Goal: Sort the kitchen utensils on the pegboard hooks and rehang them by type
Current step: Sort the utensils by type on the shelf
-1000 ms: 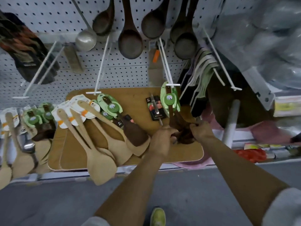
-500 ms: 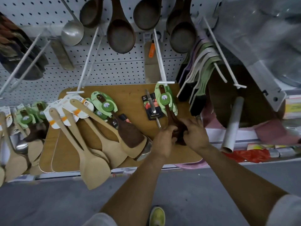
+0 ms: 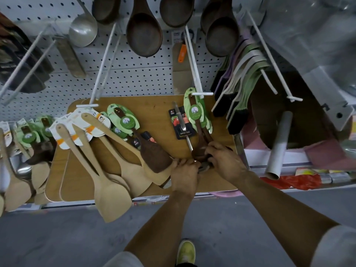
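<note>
Below the white double-prong hook [image 3: 194,74], both hands have drawn closer together since a second ago. Right hand [image 3: 224,160] fingers wrap the dark brown wooden spatulas [image 3: 200,145] with green card tags, hanging from that hook; left hand [image 3: 185,175] fingers curl under their blades. Looks like they're being bunched and squared up. Pale wooden spatulas [image 3: 107,182] hang left of it.
</note>
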Available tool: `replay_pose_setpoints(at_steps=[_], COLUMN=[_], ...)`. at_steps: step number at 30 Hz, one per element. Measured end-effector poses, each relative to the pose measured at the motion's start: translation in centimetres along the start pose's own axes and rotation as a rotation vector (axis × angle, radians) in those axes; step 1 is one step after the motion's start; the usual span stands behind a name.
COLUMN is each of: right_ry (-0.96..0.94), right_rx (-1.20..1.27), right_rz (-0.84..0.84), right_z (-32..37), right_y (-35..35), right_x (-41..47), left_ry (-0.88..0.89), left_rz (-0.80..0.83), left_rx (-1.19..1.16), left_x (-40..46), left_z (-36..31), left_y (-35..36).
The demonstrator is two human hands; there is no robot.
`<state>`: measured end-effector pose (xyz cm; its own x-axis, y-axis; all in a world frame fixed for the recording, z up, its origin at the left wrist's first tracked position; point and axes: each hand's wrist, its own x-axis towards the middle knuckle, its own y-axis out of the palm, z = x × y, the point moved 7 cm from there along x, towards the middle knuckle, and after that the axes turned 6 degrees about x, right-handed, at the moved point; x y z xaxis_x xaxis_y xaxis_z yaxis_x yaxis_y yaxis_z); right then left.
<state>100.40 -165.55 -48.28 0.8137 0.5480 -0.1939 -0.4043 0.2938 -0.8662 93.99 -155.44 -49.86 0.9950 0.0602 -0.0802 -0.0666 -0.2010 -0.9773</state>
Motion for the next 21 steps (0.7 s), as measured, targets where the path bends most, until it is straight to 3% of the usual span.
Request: replay_pose_setpoints(at_steps=[8,21], right_ry=[-0.024,-0.032], right_rx=[-0.016,-0.13], right_rz=[0.052,0.184], right_z=[1.0,3.8], right_y=[-0.2,2.1], right_x=[-0.6,-0.6], left_ry=[0.137,0.031], left_rz=[0.053,0.105], left_rx=[0.16,0.259], left_x=[-0.9,-3.1], left_z=[1.8,8.3], left_y=[0.4,-2.1])
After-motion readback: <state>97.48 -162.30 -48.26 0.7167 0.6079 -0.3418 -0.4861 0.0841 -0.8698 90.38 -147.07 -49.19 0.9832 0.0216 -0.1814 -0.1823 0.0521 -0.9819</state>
